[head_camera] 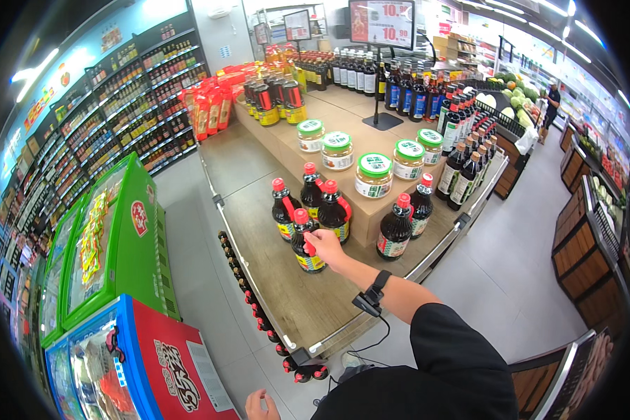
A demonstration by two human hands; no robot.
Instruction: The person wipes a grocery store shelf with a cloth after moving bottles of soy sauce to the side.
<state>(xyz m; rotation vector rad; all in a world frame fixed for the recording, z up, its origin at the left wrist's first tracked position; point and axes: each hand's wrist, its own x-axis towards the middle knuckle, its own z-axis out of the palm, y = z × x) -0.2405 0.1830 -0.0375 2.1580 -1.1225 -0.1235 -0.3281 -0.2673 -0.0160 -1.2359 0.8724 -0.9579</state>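
My right hand (325, 249) is closed around the red handle of a large dark sauce bottle (311, 262), which stands upright on the wooden display table (294, 291). Behind it and to its left, touching or nearly so, are several like bottles with red caps, one of them a dark bottle (284, 211). Two similar jugs, the nearer a dark bottle with a pale label (394, 236), stand to the right beside the cardboard-coloured riser (370, 223). Low at the bottom edge, my left hand (262, 405) is partly visible, empty, with its fingers apart.
Several green-lidded glass jars (374, 181) stand on the riser's near edge. A metal rail (244, 247) borders the table. Small dark bottles (262, 323) line its lower left side. Freezers, including a green chest freezer (136, 252), stand left. Far right is a person (551, 107).
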